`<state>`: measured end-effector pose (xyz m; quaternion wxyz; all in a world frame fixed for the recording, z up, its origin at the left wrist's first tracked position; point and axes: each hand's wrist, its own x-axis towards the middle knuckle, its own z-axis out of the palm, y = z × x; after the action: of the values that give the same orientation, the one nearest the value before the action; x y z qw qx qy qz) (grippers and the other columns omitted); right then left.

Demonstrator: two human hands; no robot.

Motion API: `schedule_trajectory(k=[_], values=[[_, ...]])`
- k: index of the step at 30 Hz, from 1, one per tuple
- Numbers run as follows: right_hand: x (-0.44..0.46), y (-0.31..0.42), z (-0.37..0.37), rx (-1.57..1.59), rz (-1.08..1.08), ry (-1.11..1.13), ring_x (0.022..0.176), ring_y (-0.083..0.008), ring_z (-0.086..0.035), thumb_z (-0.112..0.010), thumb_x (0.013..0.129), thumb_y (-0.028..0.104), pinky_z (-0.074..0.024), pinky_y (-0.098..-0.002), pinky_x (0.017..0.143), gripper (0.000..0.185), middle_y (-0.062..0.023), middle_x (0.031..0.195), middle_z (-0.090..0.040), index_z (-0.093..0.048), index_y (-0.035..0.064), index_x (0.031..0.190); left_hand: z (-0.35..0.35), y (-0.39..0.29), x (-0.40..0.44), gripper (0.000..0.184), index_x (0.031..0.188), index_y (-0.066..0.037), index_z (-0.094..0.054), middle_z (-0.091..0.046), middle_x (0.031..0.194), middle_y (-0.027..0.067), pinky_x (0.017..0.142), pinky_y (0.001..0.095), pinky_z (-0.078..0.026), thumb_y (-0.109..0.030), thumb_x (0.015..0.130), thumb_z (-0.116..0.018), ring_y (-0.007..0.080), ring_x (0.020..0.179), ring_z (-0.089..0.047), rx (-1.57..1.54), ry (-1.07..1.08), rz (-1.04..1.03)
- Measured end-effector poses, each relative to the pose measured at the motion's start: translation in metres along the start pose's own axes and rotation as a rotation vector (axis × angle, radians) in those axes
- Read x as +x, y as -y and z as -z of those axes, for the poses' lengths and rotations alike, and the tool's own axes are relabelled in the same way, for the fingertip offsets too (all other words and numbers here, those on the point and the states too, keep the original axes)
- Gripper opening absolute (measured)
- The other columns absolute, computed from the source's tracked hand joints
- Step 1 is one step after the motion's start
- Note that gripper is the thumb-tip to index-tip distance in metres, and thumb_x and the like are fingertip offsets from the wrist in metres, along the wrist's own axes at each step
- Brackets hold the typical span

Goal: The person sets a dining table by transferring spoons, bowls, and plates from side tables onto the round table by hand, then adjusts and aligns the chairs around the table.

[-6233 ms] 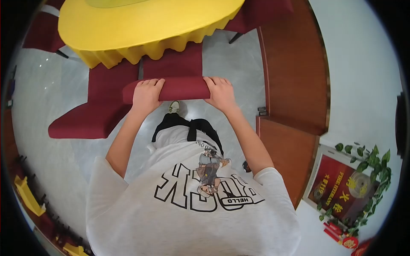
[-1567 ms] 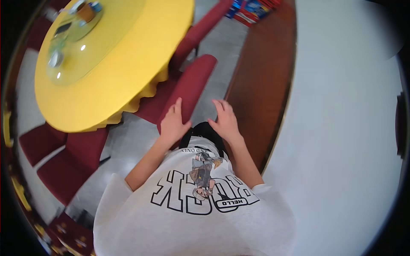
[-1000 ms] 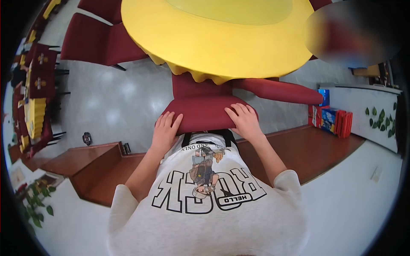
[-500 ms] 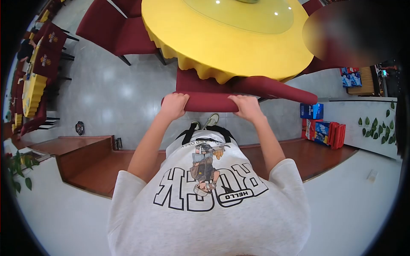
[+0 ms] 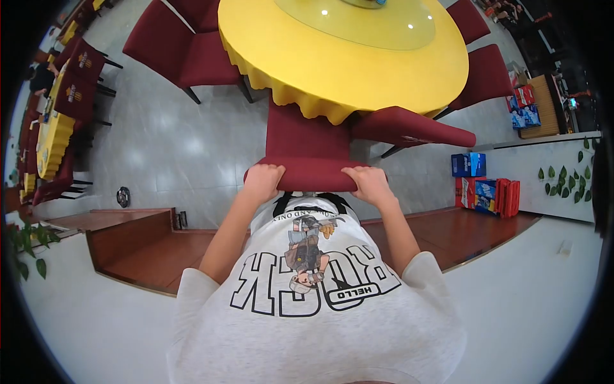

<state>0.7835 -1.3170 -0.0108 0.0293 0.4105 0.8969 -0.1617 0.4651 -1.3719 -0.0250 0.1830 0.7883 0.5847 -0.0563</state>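
A dark red upholstered chair (image 5: 313, 174) stands in front of me with its back towards my body. My left hand (image 5: 264, 184) grips the left end of the top of its backrest, fingers wrapped over the edge. Closed round the right end of the same backrest is my right hand (image 5: 369, 184). The chair's seat shows beyond the backrest, its far part hidden under the hanging yellow tablecloth (image 5: 345, 77) of a round table. A glass turntable (image 5: 364, 25) sits on that table.
Close on the right stands another red chair (image 5: 412, 128); a further red chair (image 5: 214, 57) is at left. Red and blue boxes (image 5: 480, 195) are stacked by the low white wall (image 5: 563, 173). Behind me lies a brown step (image 5: 141, 249). Grey tiled floor (image 5: 179, 153) stretches left.
Both hands and the chair back have come nearer to my body, and more of the seat shows. The dark blurred shape at upper right is gone.
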Motion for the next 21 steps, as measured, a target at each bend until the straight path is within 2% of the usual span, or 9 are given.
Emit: schedule_trajectory(k=[3,4,7,9,10,13,16,19,21], values=[[-0.009,0.011,0.002,0.018,-0.008,-0.042,0.090,-0.0271,-0.067,-0.078,0.061,0.014,-0.0528,-0.0395,0.079,0.058,-0.0080,0.097,-0.068,-0.063,0.0147,0.117,-0.001,-0.003,-0.013,0.044,0.107,-0.008,-0.062,-0.068,0.092,0.0109,0.079,0.0415,-0.052,-0.011,0.065,-0.073,0.0295,0.091,-0.066,-0.035,-0.038,-0.012],[-0.013,0.012,-0.001,0.019,-0.002,-0.082,0.090,-0.0268,-0.067,-0.079,0.061,0.014,-0.0524,-0.0387,0.081,0.058,-0.0076,0.097,-0.068,-0.063,0.0141,0.117,0.000,-0.005,-0.015,0.044,0.107,-0.008,-0.062,-0.068,0.092,0.0109,0.079,0.0415,-0.052,-0.011,0.065,-0.073,0.0295,0.091,-0.066,-0.032,-0.021,-0.035],[-0.013,0.012,-0.011,0.059,-0.034,-0.116,0.096,-0.0263,-0.065,-0.081,0.060,0.014,-0.0502,-0.0392,0.086,0.064,-0.0078,0.103,-0.067,-0.061,0.0133,0.120,0.003,-0.009,-0.016,0.038,0.100,-0.007,-0.060,-0.065,0.089,0.0105,0.080,0.0408,-0.051,-0.011,0.065,-0.075,0.0289,0.087,-0.065,-0.072,-0.171,-0.050],[-0.017,0.014,-0.013,0.057,-0.038,-0.125,0.099,-0.0261,-0.064,-0.081,0.059,0.015,-0.0497,-0.0395,0.088,0.065,-0.0078,0.105,-0.066,-0.060,0.0133,0.121,0.002,-0.009,-0.019,0.052,0.112,-0.007,-0.059,-0.064,0.100,0.0109,0.087,0.0412,-0.048,-0.013,0.064,-0.078,0.0286,0.097,-0.062,-0.067,-0.188,-0.032],[-0.016,0.014,-0.013,0.068,-0.034,-0.123,0.102,-0.0262,-0.063,-0.081,0.059,0.015,-0.0486,-0.0400,0.090,0.066,-0.0076,0.109,-0.065,-0.060,0.0137,0.122,0.002,-0.010,-0.020,0.052,0.112,-0.007,-0.059,-0.064,0.100,0.0109,0.087,0.0412,-0.048,-0.013,0.064,-0.078,0.0286,0.097,-0.062,-0.062,-0.191,-0.044],[-0.014,0.014,-0.015,0.087,-0.040,-0.121,0.107,-0.0265,-0.061,-0.081,0.059,0.015,-0.0465,-0.0409,0.093,0.068,-0.0071,0.113,-0.064,-0.059,0.0143,0.124,0.006,-0.016,-0.022,0.076,0.130,-0.007,-0.050,-0.058,0.117,0.0112,0.096,0.0436,-0.043,-0.013,0.062,-0.080,0.0289,0.113,-0.056,-0.057,-0.165,-0.071],[-0.013,0.016,-0.008,0.132,-0.078,-0.047,0.114,-0.0272,-0.057,-0.082,0.060,0.018,-0.0428,-0.0426,0.099,0.070,-0.0071,0.121,-0.061,-0.058,0.0150,0.126,0.005,-0.037,-0.016,0.071,0.130,-0.006,-0.051,-0.059,0.115,0.0117,0.096,0.0421,-0.042,-0.017,0.065,-0.078,0.0272,0.111,-0.056,-0.085,-0.260,-0.150],[-0.008,0.011,0.001,0.221,-0.076,0.110,0.120,-0.0270,-0.054,-0.082,0.063,0.026,-0.0408,-0.0430,0.102,0.072,-0.0083,0.127,-0.058,-0.056,0.0151,0.130,0.001,-0.066,-0.002,0.069,0.129,-0.006,-0.052,-0.059,0.116,0.0115,0.097,0.0417,-0.041,-0.015,0.065,-0.076,0.0270,0.111,-0.055,-0.093,-0.267,-0.173],[-0.005,0.005,-0.002,0.271,-0.046,0.141,0.121,-0.0271,-0.054,-0.082,0.063,0.026,-0.0406,-0.0434,0.102,0.073,-0.0082,0.128,-0.058,-0.056,0.0148,0.130,-0.004,-0.084,0.011,0.066,0.127,-0.005,-0.053,-0.059,0.116,0.0114,0.095,0.0412,-0.042,-0.013,0.065,-0.075,0.0270,0.108,-0.056,-0.072,-0.252,-0.179]])
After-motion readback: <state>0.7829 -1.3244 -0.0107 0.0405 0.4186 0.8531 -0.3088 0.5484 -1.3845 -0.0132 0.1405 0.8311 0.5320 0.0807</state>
